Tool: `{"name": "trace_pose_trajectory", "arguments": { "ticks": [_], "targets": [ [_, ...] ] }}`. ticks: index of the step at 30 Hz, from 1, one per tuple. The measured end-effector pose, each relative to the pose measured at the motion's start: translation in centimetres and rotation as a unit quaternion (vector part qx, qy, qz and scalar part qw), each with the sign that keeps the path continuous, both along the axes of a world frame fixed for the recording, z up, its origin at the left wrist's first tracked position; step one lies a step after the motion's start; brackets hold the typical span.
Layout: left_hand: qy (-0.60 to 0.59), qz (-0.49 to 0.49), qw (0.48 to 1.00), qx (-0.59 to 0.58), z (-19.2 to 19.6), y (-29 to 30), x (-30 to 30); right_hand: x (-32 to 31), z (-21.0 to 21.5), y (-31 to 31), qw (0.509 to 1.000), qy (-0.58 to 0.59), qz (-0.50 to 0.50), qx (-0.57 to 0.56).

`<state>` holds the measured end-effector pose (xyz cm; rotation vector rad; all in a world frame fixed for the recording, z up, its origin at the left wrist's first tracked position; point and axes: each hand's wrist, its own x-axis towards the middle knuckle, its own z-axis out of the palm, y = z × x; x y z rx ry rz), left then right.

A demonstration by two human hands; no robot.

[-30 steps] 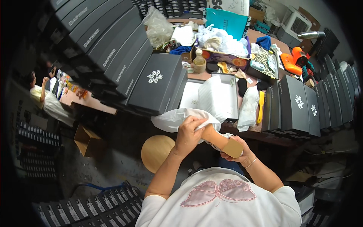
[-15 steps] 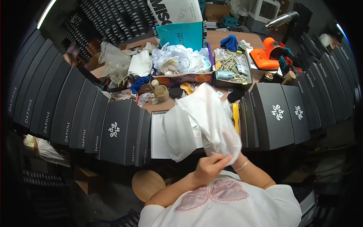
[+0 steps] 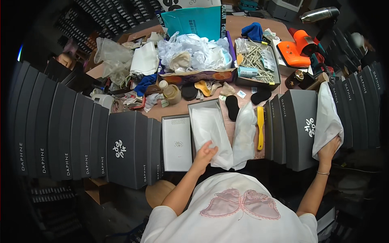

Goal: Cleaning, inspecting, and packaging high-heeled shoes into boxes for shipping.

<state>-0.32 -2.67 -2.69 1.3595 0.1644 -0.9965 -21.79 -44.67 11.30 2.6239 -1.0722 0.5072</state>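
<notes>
My right hand (image 3: 329, 149) is out at the right, closed around the lower end of a white cloth-like bag (image 3: 327, 117). That bag hangs upright against the dark grey shoe boxes. My left hand (image 3: 205, 157) is over the near end of an open box (image 3: 196, 106), its fingers apart beside the white tissue paper (image 3: 207, 125) in it. An empty-looking box part (image 3: 177, 156) with a white inside lies to the left. Right of the tissue lies a pale, partly see-through wrapped piece (image 3: 244, 133); its contents cannot be made out.
Rows of dark shoe boxes (image 3: 126, 137) flank me. A yellow long-handled tool (image 3: 260, 131), two black oval pads (image 3: 232, 107) and a bottle (image 3: 172, 94) lie around the boxes. Behind are a carton of crumpled paper (image 3: 196, 77), a tray of sticks (image 3: 255, 60) and an orange device (image 3: 293, 52).
My hands were together on the white bag at the middle. Now they are apart: the right has carried the bag right, the left is at the tissue-lined box, which was largely covered before.
</notes>
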Motion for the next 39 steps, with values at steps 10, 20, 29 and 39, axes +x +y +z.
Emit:
{"name": "trace_pose_trajectory", "arguments": {
  "ticks": [10,20,29,39],
  "targets": [
    [-0.329,0.188,0.921,0.089,8.4,11.4,9.2,10.9,5.1,19.0,0.797,-0.023,0.279,0.535],
    [-0.591,0.049,0.659,0.462,16.7,18.8,12.0,24.1,-25.3,29.9,0.904,0.216,0.244,0.276],
    [-0.726,-0.058,0.619,0.296,20.8,9.7,6.6,24.6,-23.8,27.7,0.824,0.052,0.258,0.501],
    [-0.625,-0.467,0.505,0.370,4.7,2.7,9.3,26.4,-6.7,18.3,0.795,0.120,0.356,0.476]
  ]
}}
